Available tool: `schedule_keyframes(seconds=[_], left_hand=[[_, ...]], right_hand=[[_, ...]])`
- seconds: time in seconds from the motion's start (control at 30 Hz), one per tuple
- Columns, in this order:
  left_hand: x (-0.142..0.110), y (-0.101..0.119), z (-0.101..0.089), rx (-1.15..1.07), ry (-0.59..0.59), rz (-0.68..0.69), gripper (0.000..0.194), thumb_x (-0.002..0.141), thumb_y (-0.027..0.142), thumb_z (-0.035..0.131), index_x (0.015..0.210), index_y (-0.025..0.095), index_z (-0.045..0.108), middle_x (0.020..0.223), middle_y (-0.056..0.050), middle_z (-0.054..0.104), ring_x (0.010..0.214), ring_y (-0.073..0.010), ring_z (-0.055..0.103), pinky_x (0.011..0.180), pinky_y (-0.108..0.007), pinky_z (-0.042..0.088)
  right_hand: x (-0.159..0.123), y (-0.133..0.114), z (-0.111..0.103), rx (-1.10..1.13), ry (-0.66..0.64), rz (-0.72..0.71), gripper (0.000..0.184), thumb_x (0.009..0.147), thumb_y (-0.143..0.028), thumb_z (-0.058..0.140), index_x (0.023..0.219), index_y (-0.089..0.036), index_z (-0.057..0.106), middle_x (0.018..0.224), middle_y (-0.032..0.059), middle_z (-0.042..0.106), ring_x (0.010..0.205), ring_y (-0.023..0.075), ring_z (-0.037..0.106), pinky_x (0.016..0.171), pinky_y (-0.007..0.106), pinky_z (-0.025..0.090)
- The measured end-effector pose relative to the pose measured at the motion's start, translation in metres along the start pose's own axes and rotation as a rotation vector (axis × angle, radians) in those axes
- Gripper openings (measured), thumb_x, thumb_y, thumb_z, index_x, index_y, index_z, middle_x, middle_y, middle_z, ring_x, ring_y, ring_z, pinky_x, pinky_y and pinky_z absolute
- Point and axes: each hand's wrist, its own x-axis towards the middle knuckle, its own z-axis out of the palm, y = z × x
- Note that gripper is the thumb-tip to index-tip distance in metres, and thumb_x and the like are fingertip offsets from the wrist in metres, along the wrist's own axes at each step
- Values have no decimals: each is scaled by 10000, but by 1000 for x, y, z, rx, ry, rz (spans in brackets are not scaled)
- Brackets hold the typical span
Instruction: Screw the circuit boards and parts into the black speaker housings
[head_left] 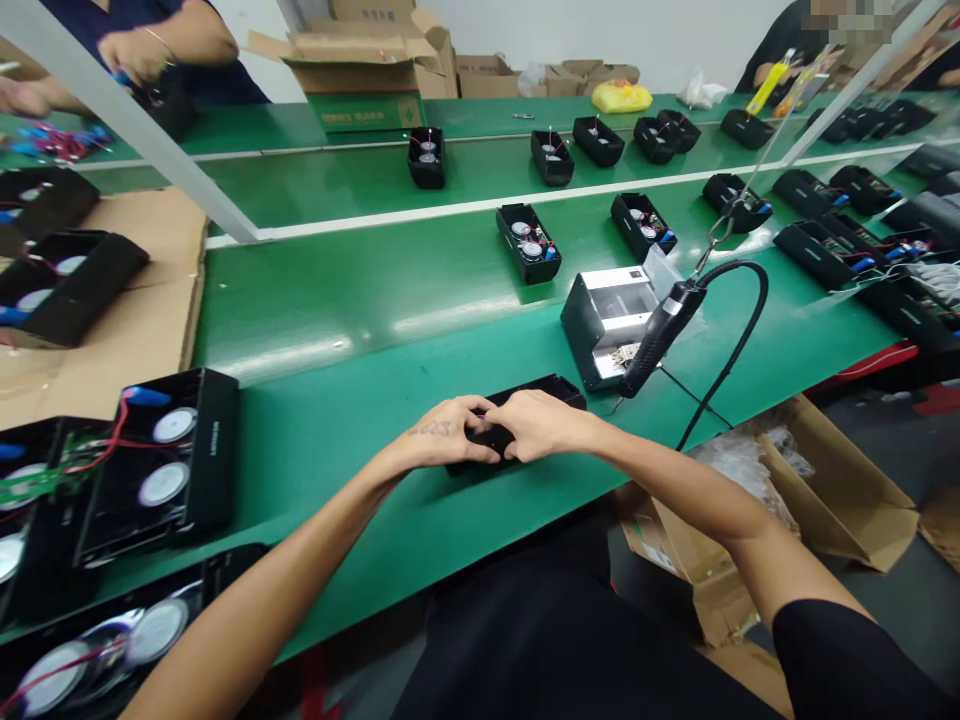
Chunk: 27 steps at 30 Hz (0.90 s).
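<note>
While both forearms reach in over the near edge of the green bench (360, 400), the left hand (442, 435) and right hand (536, 425) lie curled over a black case (553, 393), fingertips meeting on its top near the middle. Both hands are closed down on it, though the fingers hide exactly what they pinch. A small dark tattoo marks the back of the left hand, near the wrist.

Case position: flat on the bench, a little in from the near edge, roughly midway along the view.

Just beyond it to the right stands an open metal box (607, 325), silver inside with black sides. A black electric screwdriver (660, 335) hangs tilted beside that box from a hook, its tip near the far corner of the case, not touching. Its black cord (739, 345) loops down past the near edge.

Open black cases (210, 470) crowd the bench's left end, holding round silver discs and red and blue wires. More of them (529, 243) run in rows toward the right and along the far section. A cardboard sheet (127, 240) lies under some cases at the left.

Across the bench, a co-worker's hands (135, 55) work over another dark case at the top left corner. A cardboard box (832, 490) sits open on the floor below the near edge, right of the person.
</note>
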Motion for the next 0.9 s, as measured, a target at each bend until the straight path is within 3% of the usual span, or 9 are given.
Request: schedule_keyframes(seconds=[0.07, 0.17, 0.53, 0.63, 0.73, 0.8, 0.83, 0.9], left_hand=[[5, -6, -5, -51, -6, -30, 423, 707, 564, 882, 593, 209, 682, 1240, 14, 764, 858, -159, 701, 739, -291, 523], [8, -10, -6, -117, -19, -51, 441, 680, 577, 882, 583, 207, 661, 1180, 28, 761, 836, -146, 671, 703, -276, 474], [5, -13, -6, -212, -73, -31, 389, 763, 566, 871, 642, 215, 756, 1223, 22, 744, 753, -110, 611, 660, -294, 447], [2, -8, -6, -160, -59, -2, 336, 794, 547, 863, 696, 233, 795, 1273, 10, 743, 860, -151, 670, 755, -312, 505], [-8, 2, 4, -71, -31, 48, 193, 797, 474, 880, 811, 284, 844, 1296, -10, 754, 1199, -291, 674, 1053, -444, 506], [-19, 8, 21, 11, 26, 86, 134, 809, 392, 879, 919, 318, 861, 1311, -29, 764, 1426, -395, 549, 1202, -601, 393], [-25, 9, 31, 61, 66, 108, 124, 826, 352, 869, 945, 319, 859, 1339, -42, 761, 1502, -430, 475, 1228, -660, 341], [-36, 9, 54, 251, 240, 205, 24, 890, 302, 810, 884, 304, 833, 1305, -42, 778, 1528, -434, 454, 1216, -677, 340]], right_hand=[[10, 3, -11, 39, -17, -5, 412, 861, -277, 772, 1265, -194, 787, 923, 92, 841, 854, 316, 797, 612, 323, 389], [14, 6, -12, 55, -10, 4, 365, 824, -288, 778, 1174, -192, 818, 896, 95, 842, 829, 315, 796, 590, 321, 361], [12, 11, 0, 12, 74, -46, 549, 810, -242, 752, 1358, -240, 782, 864, 70, 850, 804, 306, 791, 645, 331, 391], [9, 8, 7, -15, 76, -77, 529, 842, -267, 749, 1368, -210, 761, 917, 91, 851, 836, 321, 787, 683, 350, 435], [-10, -2, 17, -63, 97, -117, 383, 904, -233, 719, 1274, -143, 763, 954, 126, 843, 872, 327, 784, 771, 407, 503], [-31, -5, 26, -38, 267, -178, 326, 950, -211, 695, 1265, -138, 737, 1066, 141, 838, 999, 322, 781, 880, 443, 545], [-42, -2, 30, 4, 434, -176, 327, 972, -220, 685, 1292, -156, 714, 1137, 142, 826, 1078, 316, 769, 938, 453, 559], [-64, 12, 35, 92, 925, -11, 358, 1006, -273, 672, 1359, -211, 656, 1239, 140, 781, 1182, 311, 732, 994, 469, 581]])
